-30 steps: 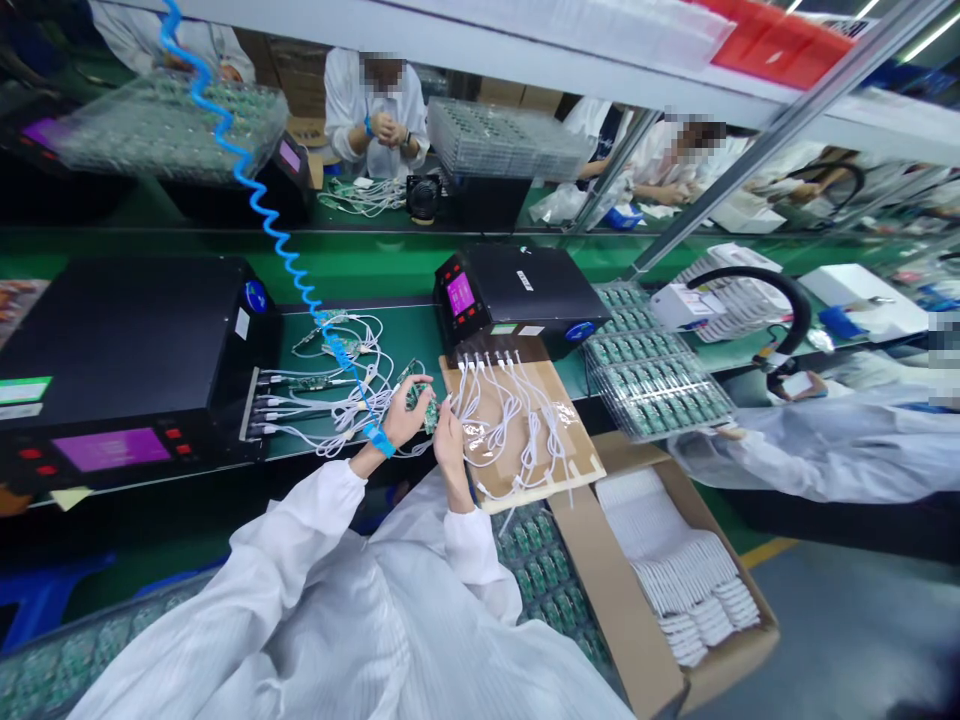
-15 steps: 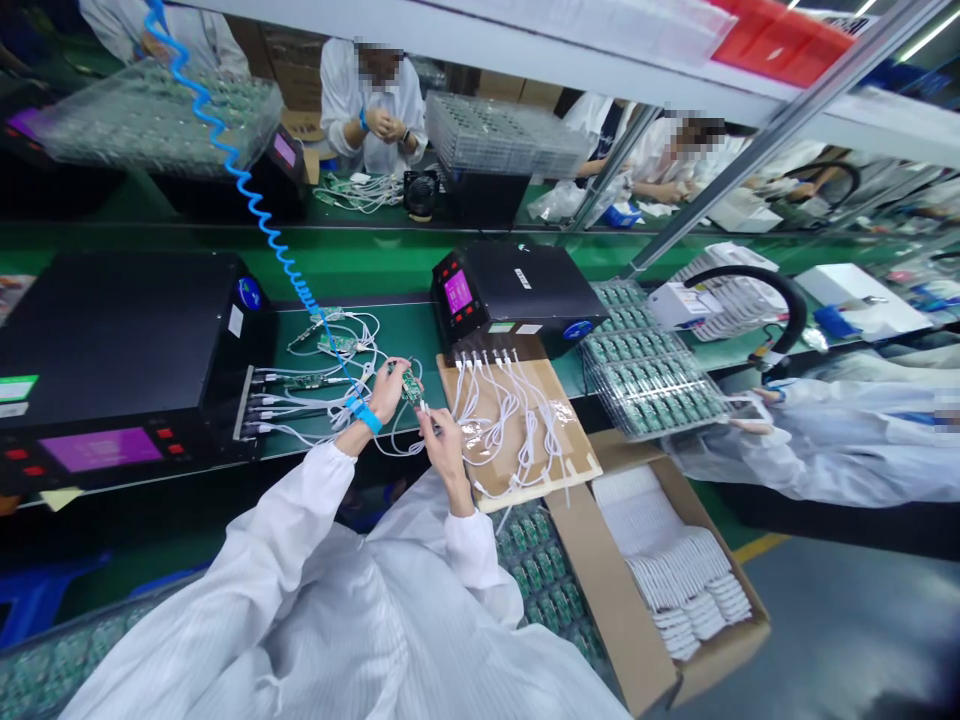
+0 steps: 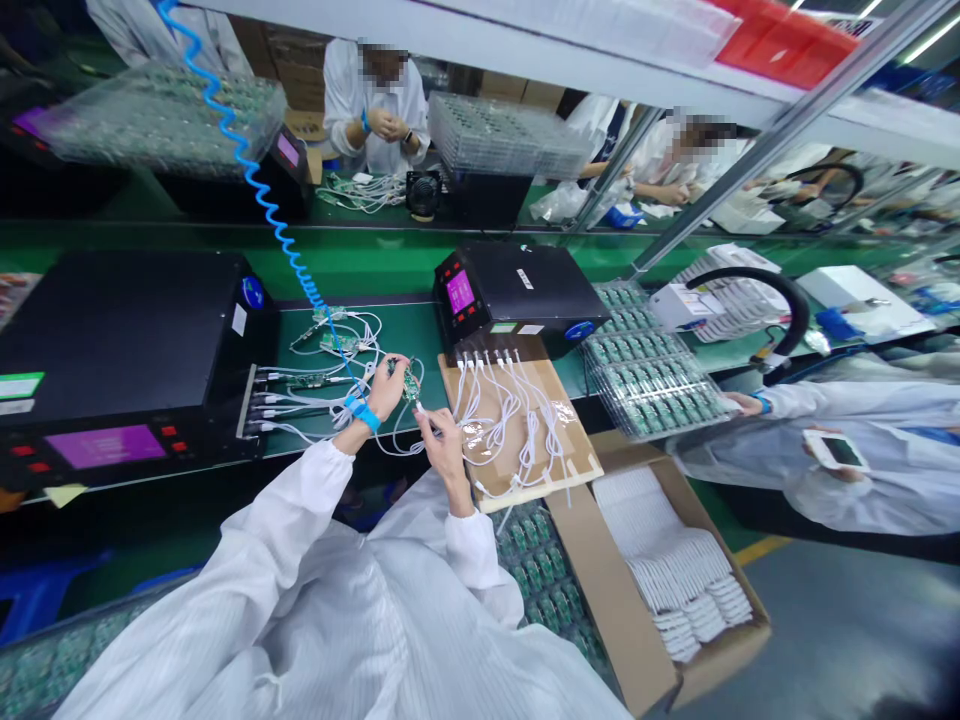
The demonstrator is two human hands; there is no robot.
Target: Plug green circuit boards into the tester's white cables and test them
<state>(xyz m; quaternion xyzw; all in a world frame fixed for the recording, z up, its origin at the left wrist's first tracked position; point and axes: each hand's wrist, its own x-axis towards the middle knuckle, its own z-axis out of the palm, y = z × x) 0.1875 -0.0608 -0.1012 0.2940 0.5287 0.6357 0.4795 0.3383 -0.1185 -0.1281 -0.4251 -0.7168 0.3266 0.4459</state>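
My left hand (image 3: 387, 388), with a blue strap at the wrist, grips a small green circuit board (image 3: 410, 385) by its upper left side. Just below and to the right, my right hand (image 3: 441, 437) pinches a white cable plug (image 3: 420, 408) at the board's lower end. Whether the plug is seated in the board cannot be made out. White cables (image 3: 307, 402) run from the large black box (image 3: 142, 350) on the left towards my left hand. More boards (image 3: 337, 342) with cables lie beyond that hand.
A smaller black box (image 3: 517, 290) with cables stands behind a brown board (image 3: 540, 440). Right of it are trays of circuit boards (image 3: 652, 375), touched by another person's hand (image 3: 746, 403). An open carton (image 3: 637, 640) holds white pieces. A blue coiled cord (image 3: 262, 205) hangs at left.
The person at the right has a hand at the tray edge now, and the white device has moved down and right. My hands have barely shifted.
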